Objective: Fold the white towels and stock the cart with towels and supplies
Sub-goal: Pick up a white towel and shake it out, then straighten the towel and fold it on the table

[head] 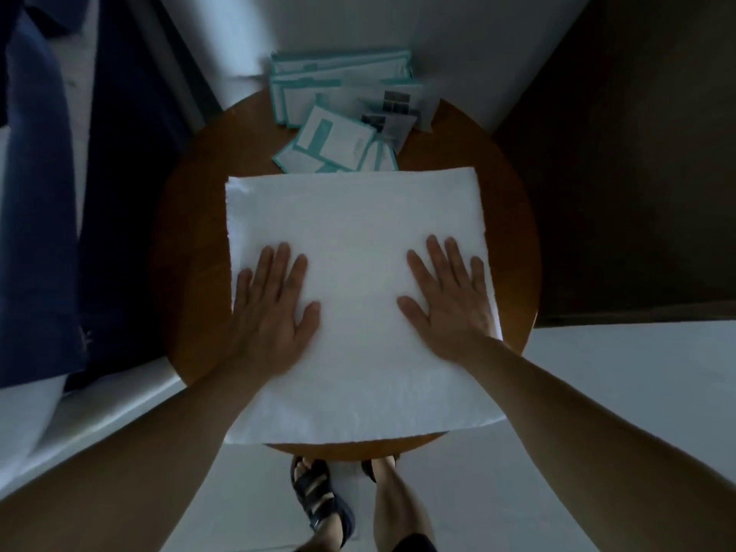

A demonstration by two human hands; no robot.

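A white towel (358, 217) is laid flat on a round wooden table (187, 253). The towel is roughly square, with a soft, finely nubbed surface and a slightly ragged left edge. Most of the tabletop is covered by it, and its near edge is draped a little over the rim closest to the person.

The left hand (271, 308) is pressed palm-down on the towel's left side, fingers straight and slightly spread, with the little finger at the cloth's edge. The right hand (450, 300) is laid flat in the same way on the right side, fingers spread. Nothing is pinched or gripped by either hand.

The tabletop is smooth, reddish-brown and lightly glossy. At its far edge, just beyond the towel, a loose heap of flat paper leaflets (338, 141) with teal borders is seen, some overlapping and some leaned against the white wall (358, 25) behind.

The scene is dimly lit. A pale, smooth floor (617, 392) is seen around the table. Dark blue fabric (40, 193) is hung in folds at the left, and a dark brown panel (637, 153) is stood at the right. Below the table's near rim, a foot in a dark strapped sandal (318, 500) is visible.
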